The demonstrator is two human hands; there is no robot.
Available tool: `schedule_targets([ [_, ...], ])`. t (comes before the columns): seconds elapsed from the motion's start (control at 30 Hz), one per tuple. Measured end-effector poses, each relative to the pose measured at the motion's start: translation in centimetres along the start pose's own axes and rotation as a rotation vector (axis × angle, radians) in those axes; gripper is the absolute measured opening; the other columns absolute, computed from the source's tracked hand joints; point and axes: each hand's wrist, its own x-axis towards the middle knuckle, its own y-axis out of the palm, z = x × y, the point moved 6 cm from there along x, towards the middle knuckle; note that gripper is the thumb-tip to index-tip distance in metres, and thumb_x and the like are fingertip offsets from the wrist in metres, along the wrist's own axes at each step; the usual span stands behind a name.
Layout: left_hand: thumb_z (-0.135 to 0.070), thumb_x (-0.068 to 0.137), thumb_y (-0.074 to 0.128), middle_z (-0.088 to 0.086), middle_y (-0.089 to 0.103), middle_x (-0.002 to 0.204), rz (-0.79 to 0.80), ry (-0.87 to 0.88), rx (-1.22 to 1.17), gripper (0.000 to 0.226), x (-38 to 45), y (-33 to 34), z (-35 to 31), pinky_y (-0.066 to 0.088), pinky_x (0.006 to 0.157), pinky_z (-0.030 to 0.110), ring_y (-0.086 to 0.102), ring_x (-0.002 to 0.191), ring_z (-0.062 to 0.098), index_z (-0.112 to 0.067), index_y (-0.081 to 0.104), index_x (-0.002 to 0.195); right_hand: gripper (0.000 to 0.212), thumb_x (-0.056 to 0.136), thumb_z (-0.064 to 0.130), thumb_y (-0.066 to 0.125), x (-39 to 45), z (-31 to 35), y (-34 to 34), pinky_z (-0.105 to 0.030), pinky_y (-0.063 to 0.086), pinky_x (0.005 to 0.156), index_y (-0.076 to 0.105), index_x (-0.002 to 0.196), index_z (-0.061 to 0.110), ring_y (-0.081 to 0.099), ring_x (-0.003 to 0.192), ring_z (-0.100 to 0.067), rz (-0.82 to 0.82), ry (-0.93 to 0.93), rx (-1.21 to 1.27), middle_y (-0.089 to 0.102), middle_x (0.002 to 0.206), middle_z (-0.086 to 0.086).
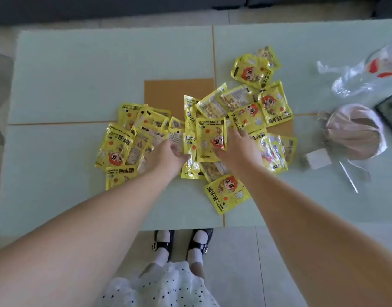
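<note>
One brown cardboard sheet point(168, 94) is lying at the middle of the pale green table point(69, 74) and is serving as the reference. Yellow hand-warmer packets point(274, 105) are lying scattered over its near edge and spilling off to its left, right and near side. At least twenty are showing, but overlap is preventing an exact count. One outlying packet point(227, 193) is lying at the near fringe of the heap, well off the sheet's near right corner. The left hand point(166, 157) is curling its fingers round one edge-on packet point(189, 149) just on the near side of the sheet. The right hand point(237, 149) is pinching one face-up packet point(209, 138) beside it, with the thumb lying over its near right corner and the fingers reaching behind. These two packets are touching. Well to the right of the sheet are lying one clear plastic bag point(354, 78), one pink drawstring pouch point(356, 129), one dark phone point(389, 114) and one small white square point(318, 160). Two black buckled shoes point(161, 244) are showing below the table's near edge.
</note>
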Motion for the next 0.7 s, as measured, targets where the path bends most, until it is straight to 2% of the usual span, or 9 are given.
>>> schedule_targets([
  [0.13,-0.046,0.08,0.07,-0.007,0.064,0.096,-0.098,0.022,0.103,0.038,1.0,0.9,-0.5,0.044,0.065,0.029,0.059,0.087,0.019,-0.02,0.055,0.105,0.077,0.086,0.051,0.057,2.2,-0.1,1.7,-0.043,0.044,0.093,0.023,0.146,0.016,0.043,0.127,-0.032,-0.06,0.015,-0.03,0.04,0.14,-0.012],
  [0.23,-0.041,0.077,0.074,-0.009,0.062,0.09,-0.117,0.034,0.043,0.033,1.3,2.0,-0.6,0.044,0.07,0.029,0.058,0.084,0.018,-0.022,0.056,0.098,0.084,0.082,0.055,0.06,3.0,-0.2,2.6,-0.044,0.036,0.101,0.019,0.147,0.019,0.039,0.13,-0.031,-0.138,0.029,-0.035,0.037,0.141,-0.012],
  [0.33,-0.035,0.076,0.076,-0.009,0.063,0.085,-0.137,0.006,-0.027,0.026,1.7,2.1,-0.4,0.042,0.068,0.027,0.059,0.082,0.017,-0.024,0.06,0.093,0.092,0.079,0.051,0.067,3.7,-0.5,3.1,-0.047,0.032,0.104,0.014,0.148,0.022,0.04,0.131,-0.03,-0.151,0.054,0.042,0.036,0.143,-0.011],
  [0.47,-0.028,0.079,0.074,-0.006,0.062,0.078,-0.111,0.032,-0.018,0.016,1.6,2.1,-0.5,0.048,0.071,0.03,0.062,0.083,0.022,-0.019,0.066,0.089,0.091,0.08,0.033,0.073,4.4,-0.2,3.6,-0.049,0.031,0.105,0.015,0.148,0.018,0.051,0.122,-0.028,-0.141,0.086,0.139,0.053,0.133,-0.007],
  [0.53,-0.026,0.081,0.072,-0.005,0.063,0.082,-0.1,0.041,-0.018,0.015,1.6,1.8,-0.7,0.05,0.076,0.032,0.063,0.086,0.023,-0.017,0.067,0.092,0.078,0.082,0.028,0.071,4.5,-0.3,3.6,-0.046,0.04,0.1,0.026,0.144,0.014,0.059,0.109,-0.027,-0.133,0.109,0.216,0.062,0.118,-0.005],
  [0.6,-0.025,0.083,0.07,-0.005,0.063,0.087,-0.098,0.05,-0.021,0.018,1.4,1.0,-1.1,0.05,0.078,0.031,0.062,0.088,0.022,-0.017,0.067,0.099,0.048,0.084,0.029,0.068,4.3,-0.5,3.2,-0.042,0.05,0.083,0.045,0.123,0.012,0.062,0.095,-0.027,-0.122,0.121,0.328,0.064,0.103,-0.005],
  [0.63,-0.024,0.084,0.069,-0.006,0.062,0.089,-0.096,0.049,-0.024,0.019,1.3,0.5,-1.3,0.048,0.077,0.03,0.061,0.089,0.02,-0.018,0.066,0.102,0.033,0.085,0.031,0.067,4.2,-0.7,2.7,-0.037,0.051,0.072,0.05,0.107,0.012,0.061,0.086,-0.026,-0.122,0.117,0.366,0.064,0.096,-0.005],
  [0.7,-0.022,0.085,0.068,-0.005,0.062,0.093,-0.088,0.031,-0.048,0.023,1.2,-0.7,-1.5,0.048,0.078,0.029,0.061,0.087,0.019,-0.018,0.065,0.107,0.027,0.086,0.036,0.064,3.9,-1.5,1.4,-0.03,0.043,0.056,0.05,0.086,0.013,0.056,0.074,-0.022,-0.136,0.108,0.412,0.061,0.088,-0.004],
])
